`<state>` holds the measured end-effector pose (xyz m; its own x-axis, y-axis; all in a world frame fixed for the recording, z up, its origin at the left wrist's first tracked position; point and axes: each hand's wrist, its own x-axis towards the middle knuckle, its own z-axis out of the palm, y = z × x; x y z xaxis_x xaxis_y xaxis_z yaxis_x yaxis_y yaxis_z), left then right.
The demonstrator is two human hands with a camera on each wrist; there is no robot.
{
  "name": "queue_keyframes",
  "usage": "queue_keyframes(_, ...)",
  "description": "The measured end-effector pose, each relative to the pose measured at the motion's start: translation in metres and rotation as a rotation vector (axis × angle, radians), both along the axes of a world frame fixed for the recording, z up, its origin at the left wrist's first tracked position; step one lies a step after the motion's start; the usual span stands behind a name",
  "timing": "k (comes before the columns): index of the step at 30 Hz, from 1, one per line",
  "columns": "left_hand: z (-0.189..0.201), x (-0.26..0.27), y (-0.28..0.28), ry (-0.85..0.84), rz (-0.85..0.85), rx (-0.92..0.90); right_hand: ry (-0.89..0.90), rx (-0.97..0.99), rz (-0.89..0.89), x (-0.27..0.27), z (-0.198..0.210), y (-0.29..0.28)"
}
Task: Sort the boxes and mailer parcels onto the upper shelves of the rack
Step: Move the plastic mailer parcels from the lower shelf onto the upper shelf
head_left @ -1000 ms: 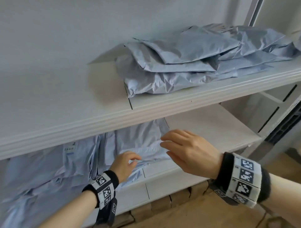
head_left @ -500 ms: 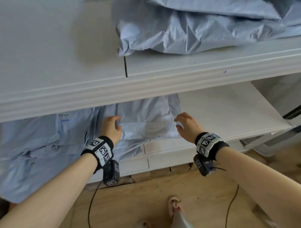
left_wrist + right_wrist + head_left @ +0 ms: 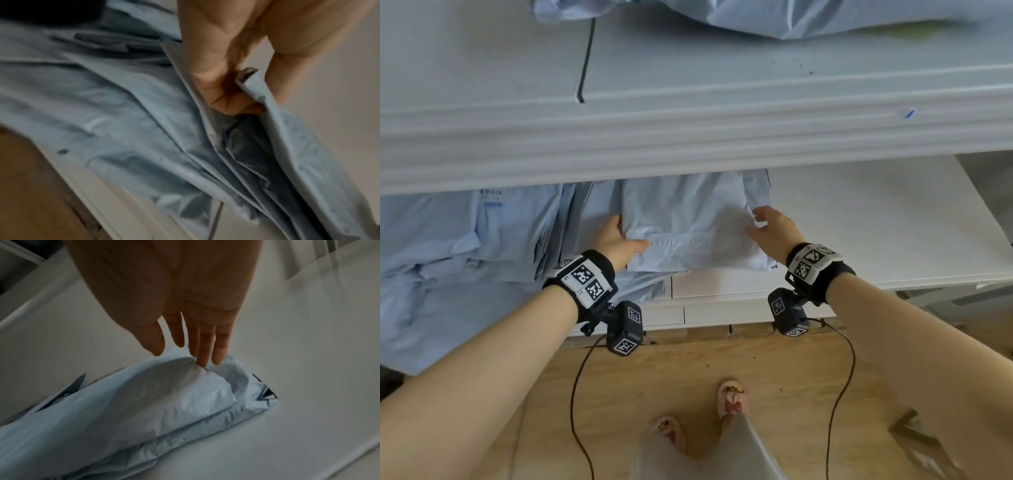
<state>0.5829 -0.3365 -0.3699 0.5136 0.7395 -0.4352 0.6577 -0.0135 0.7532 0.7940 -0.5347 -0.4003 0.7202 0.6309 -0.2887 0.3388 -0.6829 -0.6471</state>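
A pale blue mailer parcel (image 3: 688,219) lies on top of a pile on the lower shelf (image 3: 859,219) of the white rack. My left hand (image 3: 616,240) grips its left edge, thumb on top and fingers tucked under the parcel (image 3: 273,116), as the left hand (image 3: 222,84) shows in the wrist view. My right hand (image 3: 774,229) is at the parcel's right edge with straight fingers; the fingertips (image 3: 202,360) touch the top of the parcel (image 3: 164,394). More blue mailers (image 3: 774,17) lie on the upper shelf (image 3: 688,85).
Several other blue mailers (image 3: 465,246) are piled on the lower shelf to the left. The upper shelf's front edge (image 3: 688,144) overhangs the hands. The right part of the lower shelf is bare white board. Wooden floor (image 3: 688,370), cables and my feet lie below.
My view has tilted down and closer to the lower shelf. Both hands have reached in to the top parcel's two edges; the left now grips its edge.
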Motion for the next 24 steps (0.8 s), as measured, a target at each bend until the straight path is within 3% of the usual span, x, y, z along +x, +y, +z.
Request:
queue_keyframes(7,0.003,-0.021,-0.026,0.053,-0.069,-0.245,0.088,-0.075,0.014,0.040,0.004,0.003)
queue_keyframes(11,0.006,-0.024,-0.032,0.005,-0.010,-0.337,0.320,-0.007,-0.049,0.051,0.000,0.018)
queue_keyframes(16,0.013,-0.014,-0.031,-0.087,0.141,-0.197,0.460,0.046,-0.108,0.056,-0.007,0.029)
queue_keyframes(24,0.010,-0.014,-0.041,-0.017,0.112,-0.187,0.719,0.076,-0.141,0.052,-0.012,0.018)
